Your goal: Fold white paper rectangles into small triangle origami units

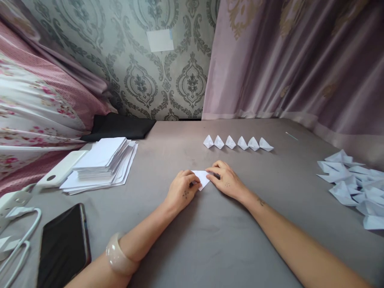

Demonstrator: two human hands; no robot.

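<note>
A small folded piece of white paper (pixel 203 178) lies on the grey table between my hands, its lower end narrowing to a point. My left hand (pixel 183 186) pinches its left side, fingers curled and thumb near the lower edge. At its right corner, my right hand (pixel 225 179) grips the paper between thumb and fingertips. Part of the sheet is hidden under my fingers. Beyond my hands stands a row of several folded paper boats (pixel 231 142).
A stack of white paper (pixel 100 160) lies at left, beside a white power bank (pixel 61 168) and a black phone (pixel 64 248). White cables and a power strip (pixel 13 204) sit at the left edge. Several folded papers (pixel 345 192) are piled at right. Black cloth (pixel 123 127) lies behind the stack.
</note>
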